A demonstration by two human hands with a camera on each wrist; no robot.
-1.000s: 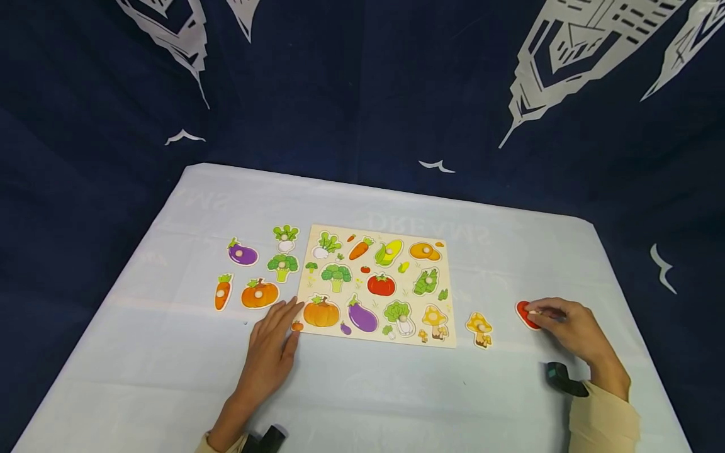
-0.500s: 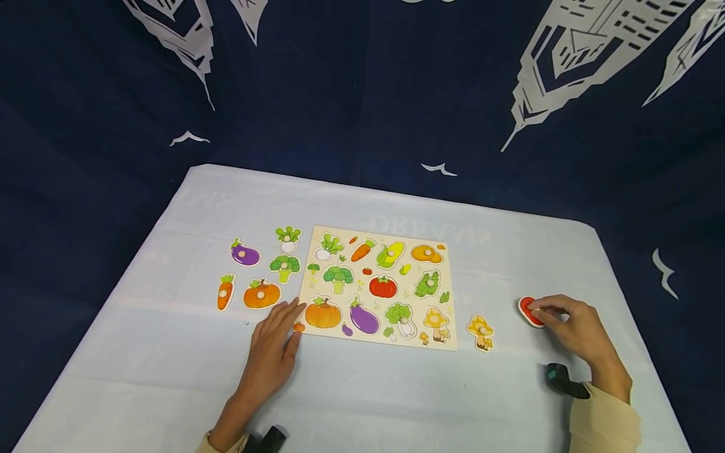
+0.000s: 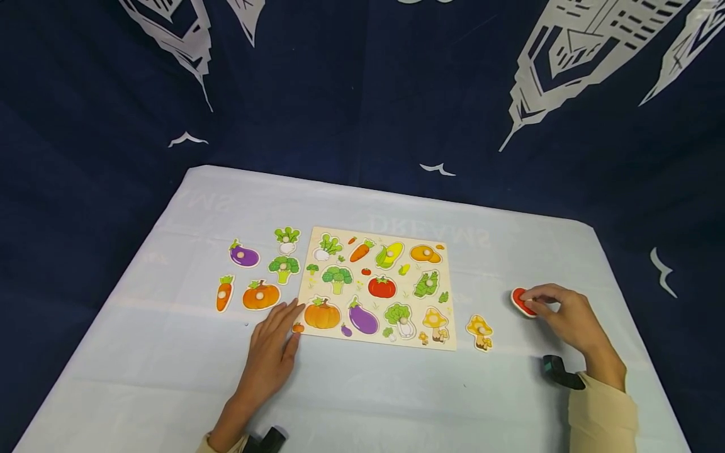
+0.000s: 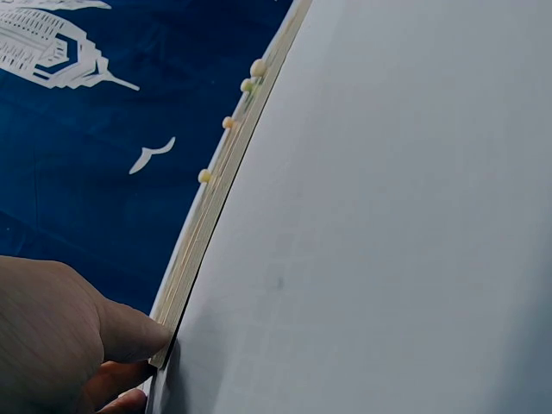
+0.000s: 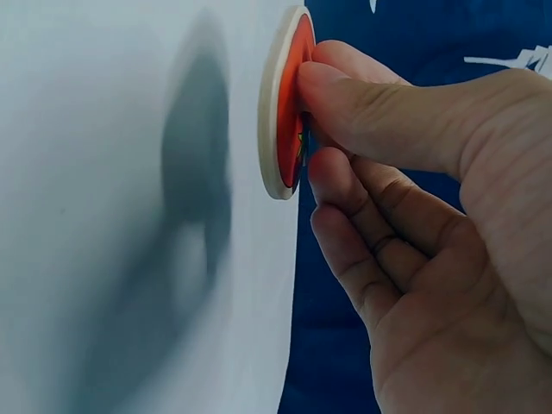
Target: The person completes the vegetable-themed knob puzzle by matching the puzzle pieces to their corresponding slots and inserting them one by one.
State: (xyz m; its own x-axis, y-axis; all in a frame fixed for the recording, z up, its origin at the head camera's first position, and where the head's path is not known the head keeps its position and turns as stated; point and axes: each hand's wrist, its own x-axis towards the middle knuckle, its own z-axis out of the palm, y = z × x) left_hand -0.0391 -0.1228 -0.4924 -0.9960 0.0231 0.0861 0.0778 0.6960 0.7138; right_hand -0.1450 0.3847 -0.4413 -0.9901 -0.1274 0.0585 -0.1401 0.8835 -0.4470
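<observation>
My right hand [image 3: 572, 314] pinches a red tomato puzzle piece [image 3: 522, 302] between thumb and fingertips at the right side of the table. In the right wrist view, the tomato piece [image 5: 289, 112] is held off the white surface, with its shadow apart from it; the fingers hide part of its red face. My left hand [image 3: 270, 352] rests at the near left corner of the wooden vegetable puzzle board [image 3: 376, 311], fingers extended. Up close in the left wrist view, its thumb touches the edge of the board [image 4: 198, 241].
Left of the board lie an eggplant [image 3: 245, 257], a radish [image 3: 287, 241], a broccoli [image 3: 277, 267], a carrot [image 3: 224, 294] and a pumpkin piece [image 3: 262, 296]. A mushroom piece [image 3: 479, 332] lies between board and right hand. Several knobbed pieces sit on the board.
My right hand has lifted the tomato piece and shifted it slightly left and toward the far side. The left hand has stayed at the board's corner.
</observation>
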